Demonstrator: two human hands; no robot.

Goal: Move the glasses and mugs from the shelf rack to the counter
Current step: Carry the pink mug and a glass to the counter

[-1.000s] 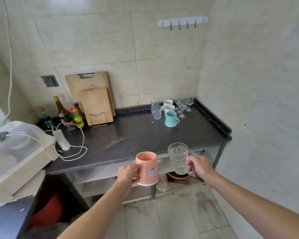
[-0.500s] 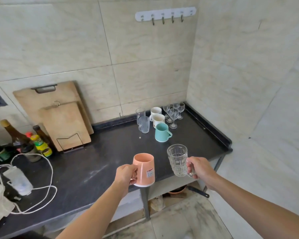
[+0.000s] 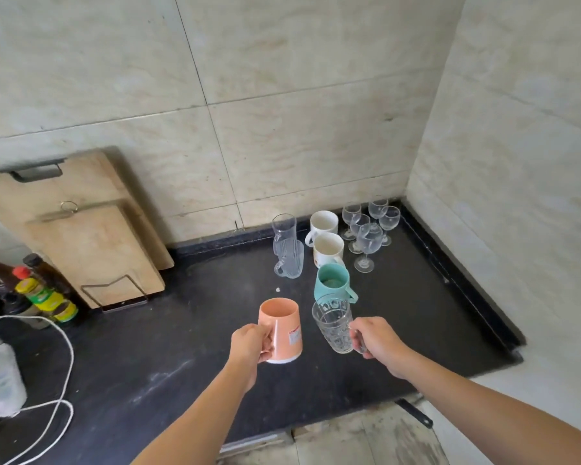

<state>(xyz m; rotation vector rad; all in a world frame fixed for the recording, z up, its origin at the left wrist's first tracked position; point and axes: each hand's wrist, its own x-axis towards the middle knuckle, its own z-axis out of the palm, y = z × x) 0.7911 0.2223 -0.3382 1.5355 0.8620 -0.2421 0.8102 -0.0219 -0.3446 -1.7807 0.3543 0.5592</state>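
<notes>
Both hands are loaded and held above the near part of the counter (image 3: pixel 399 313), neither vessel yet set down. The left hand (image 3: pixel 250 342) is closed around the handle of the orange mug (image 3: pixel 280 328); the right hand (image 3: pixel 378 340) is closed around the handle of the patterned glass mug (image 3: pixel 332 325). Both vessels stand upright, mouths up, long axes vertical, each handle turned outward toward its own hand, and the two bodies are near each other without touching. The governing relation is that the group already placed lies directly beyond the grips, toward the far right corner: the teal mug (image 3: pixel 331 283) stands just beyond the glass mug, with two white mugs (image 3: pixel 327 248), clear tumblers (image 3: pixel 287 253) and stemmed glasses (image 3: pixel 366 239) further back. The right hand is the nearer to that group. In my judgement the open dark surface beneath and to the left of the teal mug suits a straight descent; the chief hazard is glass striking the teal mug's rim.
</notes>
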